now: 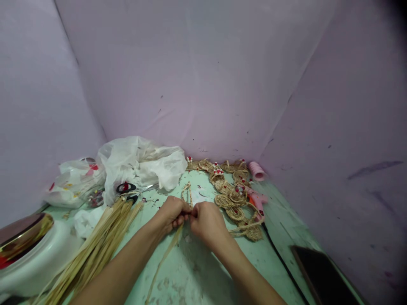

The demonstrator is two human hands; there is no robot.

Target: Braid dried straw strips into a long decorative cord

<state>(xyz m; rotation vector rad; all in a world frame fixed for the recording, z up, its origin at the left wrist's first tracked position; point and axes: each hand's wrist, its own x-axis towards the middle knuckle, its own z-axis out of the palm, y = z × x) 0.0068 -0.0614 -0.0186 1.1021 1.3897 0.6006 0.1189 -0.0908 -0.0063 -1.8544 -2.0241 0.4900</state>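
My left hand (174,214) and my right hand (207,219) meet over the middle of the green tabletop, fingers closed in a pinch. Between them they grip a thin braided straw cord (187,192), whose looped end sticks up past my fingertips. A loose flat strand of straw (165,256) trails from under my left hand toward the front edge. Just right of my right hand lie several coiled braid pieces (233,201) with red and white beads. The exact grip point is hidden by my fingers.
To the left lie a bundle of dry straw strips (92,254), black-handled scissors (125,188), white plastic bags (140,163) and a white container (38,262). On the right are a pink thread spool (257,171), a pink glue gun (258,202) with a black cord, and a dark flat object (321,275).
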